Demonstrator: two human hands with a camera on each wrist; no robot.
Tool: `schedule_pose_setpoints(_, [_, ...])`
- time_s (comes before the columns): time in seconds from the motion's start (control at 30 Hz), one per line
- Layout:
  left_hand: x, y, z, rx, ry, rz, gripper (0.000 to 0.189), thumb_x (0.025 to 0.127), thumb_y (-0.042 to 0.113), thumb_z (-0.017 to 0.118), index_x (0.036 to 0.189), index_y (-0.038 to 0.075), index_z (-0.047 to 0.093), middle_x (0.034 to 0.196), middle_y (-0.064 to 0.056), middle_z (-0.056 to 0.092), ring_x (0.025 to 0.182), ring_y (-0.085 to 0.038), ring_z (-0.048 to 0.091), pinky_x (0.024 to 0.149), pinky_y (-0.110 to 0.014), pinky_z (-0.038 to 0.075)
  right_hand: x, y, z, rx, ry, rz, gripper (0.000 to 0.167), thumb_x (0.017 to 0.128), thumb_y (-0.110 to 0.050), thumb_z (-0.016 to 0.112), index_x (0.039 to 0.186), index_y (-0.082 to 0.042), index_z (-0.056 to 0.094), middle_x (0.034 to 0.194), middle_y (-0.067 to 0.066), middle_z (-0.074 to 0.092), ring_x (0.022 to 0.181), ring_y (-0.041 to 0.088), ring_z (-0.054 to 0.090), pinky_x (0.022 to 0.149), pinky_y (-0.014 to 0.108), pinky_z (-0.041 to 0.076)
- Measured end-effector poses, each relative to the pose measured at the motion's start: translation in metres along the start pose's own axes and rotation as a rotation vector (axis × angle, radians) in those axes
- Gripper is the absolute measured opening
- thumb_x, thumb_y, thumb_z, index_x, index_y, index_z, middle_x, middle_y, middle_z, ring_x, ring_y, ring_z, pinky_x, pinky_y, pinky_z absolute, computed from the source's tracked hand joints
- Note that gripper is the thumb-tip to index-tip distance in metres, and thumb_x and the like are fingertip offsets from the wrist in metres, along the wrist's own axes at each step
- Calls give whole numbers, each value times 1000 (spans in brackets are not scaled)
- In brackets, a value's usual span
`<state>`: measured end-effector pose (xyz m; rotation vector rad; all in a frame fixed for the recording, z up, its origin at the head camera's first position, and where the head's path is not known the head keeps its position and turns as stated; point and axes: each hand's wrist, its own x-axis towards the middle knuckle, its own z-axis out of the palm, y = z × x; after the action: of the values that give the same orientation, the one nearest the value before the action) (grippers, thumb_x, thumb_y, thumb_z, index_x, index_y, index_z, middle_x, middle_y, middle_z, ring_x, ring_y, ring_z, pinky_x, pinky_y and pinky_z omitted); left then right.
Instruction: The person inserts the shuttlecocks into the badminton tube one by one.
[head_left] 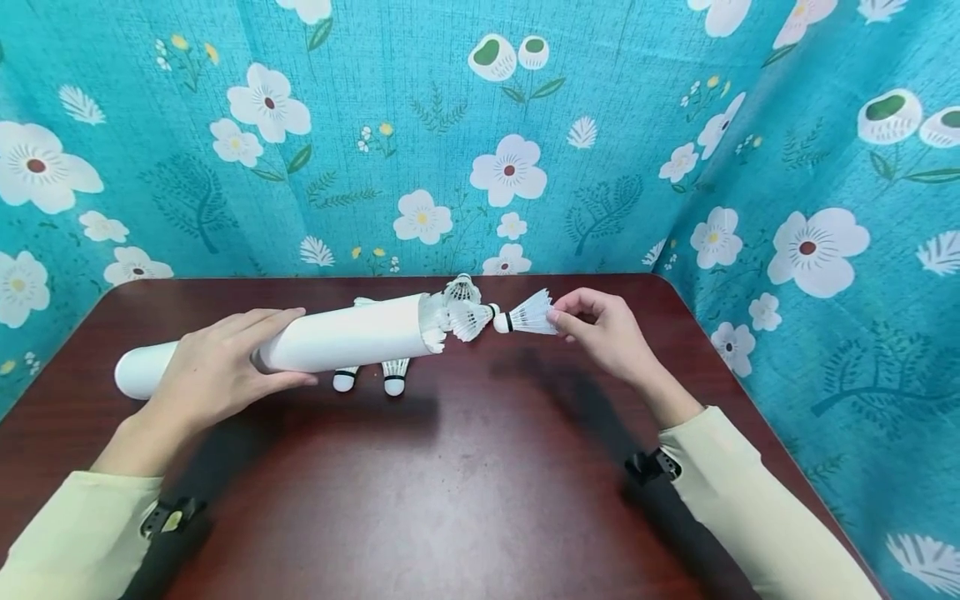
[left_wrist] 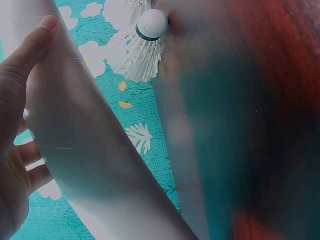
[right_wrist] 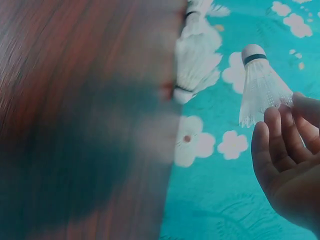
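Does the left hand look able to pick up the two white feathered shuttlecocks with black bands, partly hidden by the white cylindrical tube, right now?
Probably not: the left hand grips the tube, which partly covers both shuttlecocks in the head view, though their rounded white bases show.

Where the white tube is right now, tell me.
In the head view, the white tube is left of centre, held by the left hand, pointing toward the shuttlecock that the right hand pinches.

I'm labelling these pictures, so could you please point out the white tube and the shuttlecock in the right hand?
White tube [head_left: 352, 336]: head view, on its wall.
Held shuttlecock [right_wrist: 261, 86]: right wrist view, on its feathered skirt.
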<state>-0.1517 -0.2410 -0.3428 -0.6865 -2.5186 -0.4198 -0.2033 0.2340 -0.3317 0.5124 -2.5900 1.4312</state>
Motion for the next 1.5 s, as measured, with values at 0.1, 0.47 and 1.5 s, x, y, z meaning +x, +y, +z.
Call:
schedule_pose_setpoints(0.1, [2,0,1,3,-11,-2,91,57,45,97,137,16,63,121,-9,69,105,-30,66,72,-53,55,-4,-10,0,40,37,-21,13,93,-15,74,98,-3,71,80,13,68,72,36,64,66,31,57])
schedule_pose_setpoints(0.47, [4,1,4,0,-11,3,90,58,48,95,137,18,64,121,-7,69,104,-29,66,69,-53,55,-17,-42,6,147,56,-109,7,92,-10,75,96,-5,73,80,11,68,68,30,64,65,33,57])
schedule_pose_setpoints(1.5, [12,11,11,-28,8,37,87,57,47,96,133,17,66,120,-7,70,104,-29,67,71,-52,54,-20,-83,51,209,-44,-175,7,89,-9,78,95,-10,76,81,5,71,65,27,66,62,38,57])
